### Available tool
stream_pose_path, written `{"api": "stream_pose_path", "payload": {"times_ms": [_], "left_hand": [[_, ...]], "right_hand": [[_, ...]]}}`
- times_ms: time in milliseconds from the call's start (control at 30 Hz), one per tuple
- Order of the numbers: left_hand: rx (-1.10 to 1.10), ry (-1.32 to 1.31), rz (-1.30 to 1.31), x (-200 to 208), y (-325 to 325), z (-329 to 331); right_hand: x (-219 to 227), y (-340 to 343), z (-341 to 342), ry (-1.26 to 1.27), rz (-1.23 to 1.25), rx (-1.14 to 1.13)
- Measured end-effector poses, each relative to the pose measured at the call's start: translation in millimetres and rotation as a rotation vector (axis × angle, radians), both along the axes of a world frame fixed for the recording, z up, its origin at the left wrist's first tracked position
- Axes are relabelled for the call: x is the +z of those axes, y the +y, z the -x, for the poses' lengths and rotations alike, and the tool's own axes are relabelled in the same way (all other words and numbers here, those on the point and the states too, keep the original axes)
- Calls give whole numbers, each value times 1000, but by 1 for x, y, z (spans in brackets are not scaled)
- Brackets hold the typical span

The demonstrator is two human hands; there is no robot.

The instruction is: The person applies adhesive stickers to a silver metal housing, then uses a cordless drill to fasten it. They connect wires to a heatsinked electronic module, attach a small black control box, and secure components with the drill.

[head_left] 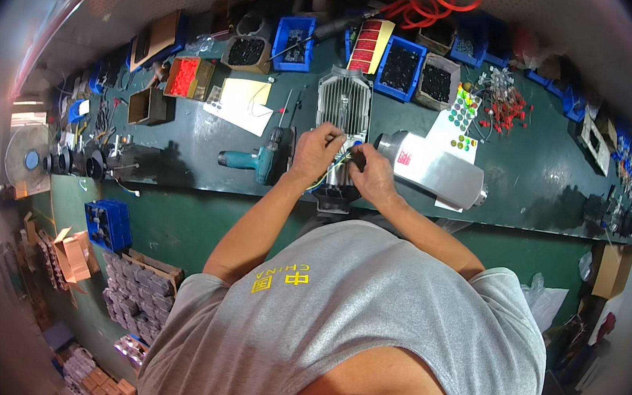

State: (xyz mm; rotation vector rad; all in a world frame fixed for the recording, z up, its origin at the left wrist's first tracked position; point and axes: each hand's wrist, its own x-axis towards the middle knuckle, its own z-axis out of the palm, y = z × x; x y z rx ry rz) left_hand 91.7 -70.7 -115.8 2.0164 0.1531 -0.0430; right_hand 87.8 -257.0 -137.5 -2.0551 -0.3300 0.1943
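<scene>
A finned grey metal housing point(333, 103) lies at the middle of the bench, pointing away from me, its dark near end at the bench's front edge. Thin coloured wires point(328, 174), yellow-green among them, come out over its near half. My left hand point(315, 152) is closed, fingertips pinching the wires from the left. From the right, my right hand point(374, 175) pinches the same bundle, close to a small blue piece. The fingers partly hide the wire ends. A teal cordless drill point(245, 160) lies left of my left hand. Right of my right hand rests a smooth silver metal housing point(441, 172).
Blue bins point(400, 67) and cardboard boxes point(435, 82) of small dark parts line the back. An open box point(182, 77) holds red pieces. Red-tipped wired parts point(506, 110) lie right. A coiled red hose point(426, 6) hangs above. Stacked grey parts point(134, 294) stand lower left.
</scene>
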Motion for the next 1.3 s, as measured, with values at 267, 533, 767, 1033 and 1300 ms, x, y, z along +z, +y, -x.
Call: {"api": "stream_pose_path", "payload": {"times_ms": [267, 533, 767, 1033, 1300], "left_hand": [[-10, 30, 6, 2, -1, -3], [0, 52, 55, -5, 2, -4], [-12, 106, 90, 7, -1, -5], [-26, 89, 61, -2, 1, -6], [-26, 60, -12, 0, 0, -3]], "right_hand": [[18, 11, -4, 33, 88, -9], [38, 16, -6, -3, 93, -35], [14, 25, -24, -14, 167, -48], [-4, 21, -26, 293, -188, -159], [8, 18, -36, 116, 114, -86]]}}
